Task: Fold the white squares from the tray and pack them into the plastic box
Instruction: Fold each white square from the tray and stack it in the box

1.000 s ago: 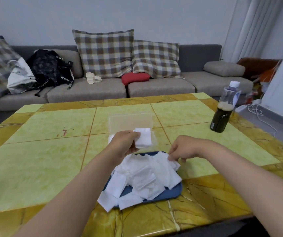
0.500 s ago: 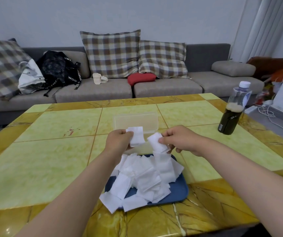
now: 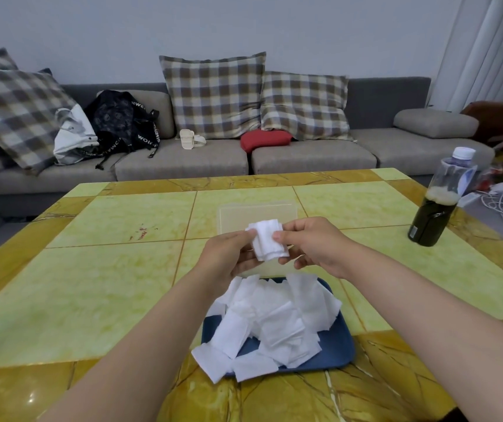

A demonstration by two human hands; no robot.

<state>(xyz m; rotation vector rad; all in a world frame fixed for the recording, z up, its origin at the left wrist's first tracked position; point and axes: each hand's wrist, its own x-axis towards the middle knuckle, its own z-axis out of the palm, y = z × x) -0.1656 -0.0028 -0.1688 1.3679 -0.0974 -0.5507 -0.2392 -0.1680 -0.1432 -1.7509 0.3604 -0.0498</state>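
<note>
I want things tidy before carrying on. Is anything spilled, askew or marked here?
Yes. Several white squares hang over the near left edge of the blue tray onto the table. A small red smear marks the table left of the plastic box. The bottle stands upright.

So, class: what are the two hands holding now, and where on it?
Both hold one small bundle of white squares. The left hand pinches its left edge, the right hand its right edge, thumb on front.
</note>
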